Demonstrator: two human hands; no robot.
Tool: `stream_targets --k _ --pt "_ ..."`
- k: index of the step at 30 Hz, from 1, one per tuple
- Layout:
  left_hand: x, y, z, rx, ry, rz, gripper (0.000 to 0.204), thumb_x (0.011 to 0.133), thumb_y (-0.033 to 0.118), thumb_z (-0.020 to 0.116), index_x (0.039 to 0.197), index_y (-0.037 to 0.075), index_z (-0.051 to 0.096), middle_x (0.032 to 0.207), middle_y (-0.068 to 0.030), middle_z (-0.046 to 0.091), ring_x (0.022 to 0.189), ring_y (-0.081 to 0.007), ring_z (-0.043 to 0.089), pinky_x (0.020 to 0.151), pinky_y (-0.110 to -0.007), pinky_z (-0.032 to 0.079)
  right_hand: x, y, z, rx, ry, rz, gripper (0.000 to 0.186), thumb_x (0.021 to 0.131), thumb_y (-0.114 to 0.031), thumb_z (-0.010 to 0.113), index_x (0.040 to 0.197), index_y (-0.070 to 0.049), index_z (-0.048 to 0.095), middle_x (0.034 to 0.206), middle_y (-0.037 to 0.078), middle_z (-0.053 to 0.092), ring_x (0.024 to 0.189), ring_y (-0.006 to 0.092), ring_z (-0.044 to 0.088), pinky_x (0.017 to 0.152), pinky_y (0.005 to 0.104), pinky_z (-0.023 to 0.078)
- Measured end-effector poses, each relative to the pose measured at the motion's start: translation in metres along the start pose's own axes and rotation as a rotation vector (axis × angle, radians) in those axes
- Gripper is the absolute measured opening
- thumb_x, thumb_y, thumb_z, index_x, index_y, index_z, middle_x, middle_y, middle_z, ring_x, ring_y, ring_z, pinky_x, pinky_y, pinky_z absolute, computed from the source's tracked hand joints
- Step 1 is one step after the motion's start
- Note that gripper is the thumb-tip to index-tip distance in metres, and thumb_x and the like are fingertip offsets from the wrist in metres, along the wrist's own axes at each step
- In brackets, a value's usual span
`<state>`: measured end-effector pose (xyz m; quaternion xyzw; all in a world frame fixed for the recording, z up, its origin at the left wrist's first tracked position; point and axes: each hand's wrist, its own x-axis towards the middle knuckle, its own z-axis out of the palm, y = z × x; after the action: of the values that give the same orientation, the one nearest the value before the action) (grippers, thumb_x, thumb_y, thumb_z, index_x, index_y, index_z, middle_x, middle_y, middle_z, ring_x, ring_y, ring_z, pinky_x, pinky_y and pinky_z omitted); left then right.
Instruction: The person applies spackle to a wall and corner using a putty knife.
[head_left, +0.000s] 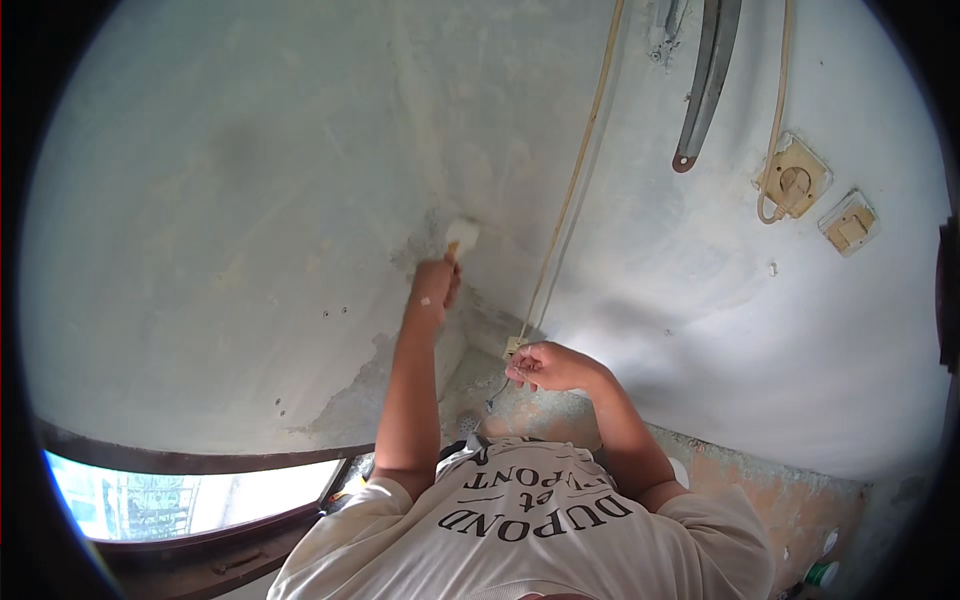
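Note:
My left hand (437, 282) is raised against the wall, closed around the wooden handle of a brush (463, 236) with a broad, pale head. That head touches the wall near the inner corner, beside a rough grey patch (424, 240). A small light fleck shows on my left wrist. My right hand (548, 366) hovers lower down, in front of my body, its fingers loosely curled and somewhat apart. White marks dot those fingers, and I see nothing held in them. Just behind them is a cream socket block (513, 347) on a hanging cable (577, 172).
A bare grey patch (355, 392) spreads low on the left wall, above a dark-framed window (190, 500). On the right wall are a dark metal bar (708, 90), a socket with a plug (795, 182) and a switch (850, 224). A round floor drain (467, 423) lies below.

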<state>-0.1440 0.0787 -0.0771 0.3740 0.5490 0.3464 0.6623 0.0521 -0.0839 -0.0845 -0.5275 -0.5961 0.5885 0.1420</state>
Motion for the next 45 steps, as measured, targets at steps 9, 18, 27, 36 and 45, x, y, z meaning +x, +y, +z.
stream_targets --k 9,18,27,36,45 --pt "-0.062 0.134 -0.021 -0.142 -0.34 0.253 0.01 0.085 0.013 0.043 0.078 0.015 0.05 0.058 0.0101 0.031 0.044 -0.0028 0.019 0.039 -0.022 0.012 0.01 -0.022 -0.012 -0.015 0.024 -0.085 0.035 0.098 -0.037 0.059 0.103 -0.003 0.064 0.086 0.002 0.067 0.071 0.012 0.059 0.068 0.0286 0.05" --pt "0.044 0.005 -0.02 -0.288 -0.358 -0.12 0.013 0.079 0.008 0.041 0.072 0.015 0.05 0.057 0.0077 0.035 0.042 -0.0053 0.025 0.037 -0.023 0.015 0.015 -0.015 -0.005 -0.109 -0.03 -0.04 0.043 0.095 -0.043 0.062 0.112 -0.003 0.064 0.091 0.007 0.069 0.081 0.0145 0.065 0.073 0.0287 0.052" --pt "0.023 -0.055 -0.02 -0.037 -0.133 -0.278 0.025 0.092 0.023 0.051 0.068 0.015 0.05 0.054 0.0088 0.035 0.039 -0.0042 0.026 0.036 -0.023 0.014 0.019 -0.009 -0.012 -0.285 -0.102 -0.068 0.052 0.093 -0.048 0.063 0.118 -0.002 0.061 0.103 0.011 0.071 0.089 0.0218 0.067 0.081 0.033 0.052" --pt "-0.074 0.159 -0.011 -0.001 -0.407 0.263 0.023 0.095 0.022 0.047 0.075 0.013 0.052 0.057 0.0101 0.03 0.045 -0.0029 0.019 0.04 -0.023 0.011 0.023 -0.023 -0.02 -0.418 -0.154 -0.122 0.052 0.095 -0.043 0.061 0.126 -0.002 0.057 0.105 0.013 0.069 0.095 0.025 0.067 0.084 0.0336 0.052" --pt "-0.011 0.091 0.032 -0.082 -0.451 0.176 0.016 0.084 0.009 0.045 0.069 0.013 0.047 0.056 0.0082 0.03 0.042 -0.0063 0.022 0.04 -0.026 0.013 0.026 -0.003 -0.013 -0.379 -0.16 -0.126 0.053 0.095 -0.044 0.061 0.128 -0.002 0.056 0.106 0.012 0.069 0.094 0.024 0.067 0.083 0.0329 0.052"
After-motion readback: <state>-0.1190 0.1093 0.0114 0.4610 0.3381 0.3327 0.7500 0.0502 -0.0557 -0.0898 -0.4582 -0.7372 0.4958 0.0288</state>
